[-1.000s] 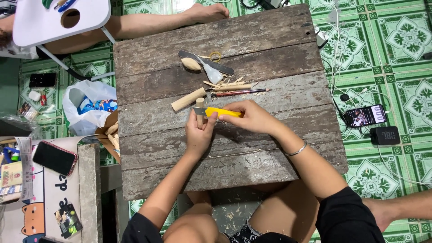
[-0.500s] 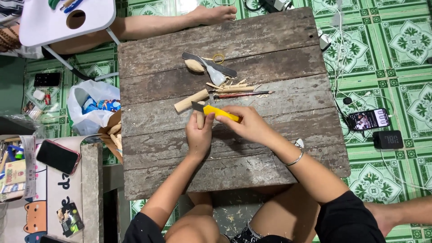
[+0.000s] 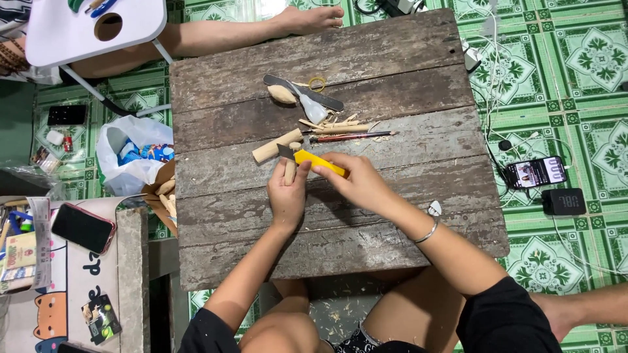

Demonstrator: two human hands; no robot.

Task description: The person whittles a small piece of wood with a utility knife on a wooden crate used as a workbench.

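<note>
Head view: at frame centre my left hand (image 3: 288,196) is clenched around a small wooden piece (image 3: 289,171) on the worktop (image 3: 327,59); my right hand (image 3: 356,183) grips a yellow knife (image 3: 317,161). Wood seems light, stiff; best held low, clear of the blade.

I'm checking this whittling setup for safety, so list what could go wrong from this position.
1. The left hand grips a small wood piece right at the blade of the yellow utility knife held by the right hand; a slip could likely cut the fingers.
2. The loose wooden dowel lies touching the work area and might roll.
3. Wood shavings could scatter over the plank table.
</note>
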